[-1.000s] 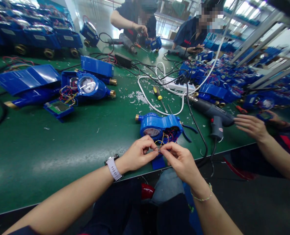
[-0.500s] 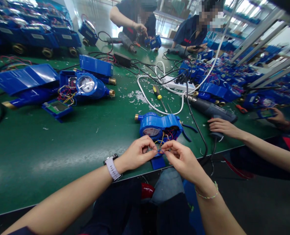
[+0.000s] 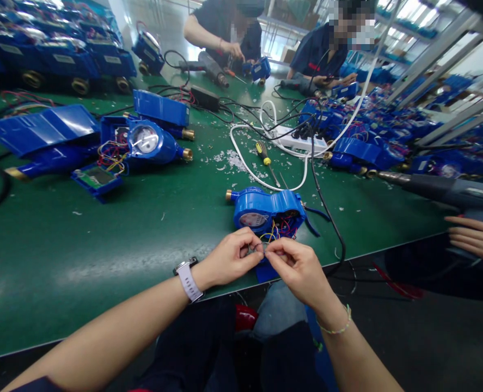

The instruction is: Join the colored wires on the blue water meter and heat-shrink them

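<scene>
A blue water meter (image 3: 261, 206) with a round dial and a brass end lies in front of me near the table edge. Red and yellow wires (image 3: 274, 230) come out of its opened housing toward my fingers. My left hand (image 3: 235, 255), with a watch on the wrist, pinches a thin wire. Close against it, my right hand (image 3: 294, 261) is closed in a pinch; its fingertips hide what they hold. Beneath both hands a blue cover piece (image 3: 266, 272) sits at the table edge, partly hidden.
Behind the meter lie blue-handled pliers (image 3: 315, 218), a yellow-black screwdriver (image 3: 262, 154) and a white power strip (image 3: 298, 142). More meters stand left, such as an opened one (image 3: 153, 144). At right a co-worker's hand (image 3: 476, 239) holds a heat gun (image 3: 445, 190). Two co-workers sit across.
My right fingertips have moved slightly left, nearer my left ones. The co-worker at right has lifted the heat gun from the table and swung it right; that person's other hand has left the view.
</scene>
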Motion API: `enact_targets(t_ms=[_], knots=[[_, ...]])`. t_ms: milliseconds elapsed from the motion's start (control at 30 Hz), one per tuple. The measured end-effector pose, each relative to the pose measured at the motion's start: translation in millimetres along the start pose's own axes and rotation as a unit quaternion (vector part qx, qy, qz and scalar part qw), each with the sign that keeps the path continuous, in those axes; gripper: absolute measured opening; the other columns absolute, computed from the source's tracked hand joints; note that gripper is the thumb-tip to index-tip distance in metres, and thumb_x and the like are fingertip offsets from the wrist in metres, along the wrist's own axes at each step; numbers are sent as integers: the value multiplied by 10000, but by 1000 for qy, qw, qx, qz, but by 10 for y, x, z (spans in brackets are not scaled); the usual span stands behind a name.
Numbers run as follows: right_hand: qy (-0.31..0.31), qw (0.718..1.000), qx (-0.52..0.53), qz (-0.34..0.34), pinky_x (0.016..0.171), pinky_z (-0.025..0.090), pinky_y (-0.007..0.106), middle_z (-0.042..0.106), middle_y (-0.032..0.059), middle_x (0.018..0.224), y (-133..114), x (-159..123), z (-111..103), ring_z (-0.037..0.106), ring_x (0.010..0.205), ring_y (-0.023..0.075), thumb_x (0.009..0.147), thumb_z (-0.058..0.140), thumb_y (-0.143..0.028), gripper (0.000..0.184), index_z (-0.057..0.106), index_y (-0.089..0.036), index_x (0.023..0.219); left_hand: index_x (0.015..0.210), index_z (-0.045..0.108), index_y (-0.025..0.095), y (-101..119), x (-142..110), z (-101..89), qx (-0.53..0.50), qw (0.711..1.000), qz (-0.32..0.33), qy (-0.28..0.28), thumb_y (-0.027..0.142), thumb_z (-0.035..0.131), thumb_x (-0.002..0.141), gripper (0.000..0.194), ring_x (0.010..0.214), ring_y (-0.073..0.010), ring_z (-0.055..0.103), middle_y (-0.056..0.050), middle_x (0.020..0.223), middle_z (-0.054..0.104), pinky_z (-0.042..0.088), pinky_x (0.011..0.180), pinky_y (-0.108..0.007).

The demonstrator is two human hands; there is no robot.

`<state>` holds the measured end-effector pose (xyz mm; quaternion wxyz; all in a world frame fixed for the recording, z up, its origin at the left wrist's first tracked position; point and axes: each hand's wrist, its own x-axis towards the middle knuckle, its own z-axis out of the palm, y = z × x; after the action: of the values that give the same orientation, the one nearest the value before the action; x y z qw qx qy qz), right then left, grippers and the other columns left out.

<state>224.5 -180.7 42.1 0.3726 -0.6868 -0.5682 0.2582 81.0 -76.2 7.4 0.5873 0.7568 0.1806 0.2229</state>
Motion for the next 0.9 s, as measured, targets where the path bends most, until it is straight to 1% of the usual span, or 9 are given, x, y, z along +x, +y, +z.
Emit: enact_targets(t_ms=[167,267,400,467,533,600,667,800,900], knots=[[-2,999,40,28,446,276,230,498,-31,577,13,35,31,388,478,99,862,558,-242,141,644,-161,785,782,602,136,-34,4,-5,13,1000,-9,12,236,582,841,117,621,-102,432,0,763,510,347,573,-229],[0,998,46,40,475,330,228,544,-14,615,29,34,6,457,512,110,888,549,-279,174,632,-159,794,796,621,142,-30,1,-13,37,999,9,16,191,607,815,54,639,-103,447,-5,785,544,360,588,-227],[36,998,47,37,539,413,230,606,8,697,39,-15,-35,559,598,139,906,524,-256,103,584,-172,911,763,622,146,-17,-3,-11,53,998,11,34,164,609,801,44,610,-96,445,0,758,551,356,567,-221],[57,998,25,9,536,421,231,623,27,796,27,-51,-39,554,593,129,910,511,-218,72,560,-180,947,749,610,143,-18,-3,-5,47,998,2,45,171,615,799,57,584,-89,433,5,743,541,349,547,-217],[74,996,-14,-50,541,429,236,605,58,946,7,-82,-32,526,588,108,907,508,-170,58,558,-181,934,739,593,142,-23,-3,-1,37,998,-7,58,182,627,799,80,571,-85,426,14,722,523,345,536,-213],[76,990,-51,-106,570,444,247,568,69,1024,-11,-97,-17,510,604,101,903,512,-126,85,568,-180,937,733,582,141,-25,-5,0,23,998,-8,62,190,637,800,99,571,-85,426,20,712,511,349,537,-212],[59,987,-77,-131,602,453,259,569,62,996,-19,-95,-3,526,648,116,906,514,-102,112,578,-181,951,734,586,138,-23,-6,-3,7,999,-2,53,197,644,802,107,582,-87,432,17,718,513,355,546,-215],[37,985,-91,-139,679,462,293,597,47,877,-12,-75,5,578,797,174,923,509,-101,126,598,-188,906,740,613,138,-11,-2,-20,-16,1000,1,26,218,649,804,109,623,-99,457,-1,752,539,374,576,-224],[34,989,-80,-121,640,451,289,592,38,842,-5,-80,-6,568,731,162,930,519,-127,126,617,-189,881,766,636,140,-5,7,-40,-38,999,-10,2,238,639,805,105,649,-107,476,-13,774,557,386,591,-229]])
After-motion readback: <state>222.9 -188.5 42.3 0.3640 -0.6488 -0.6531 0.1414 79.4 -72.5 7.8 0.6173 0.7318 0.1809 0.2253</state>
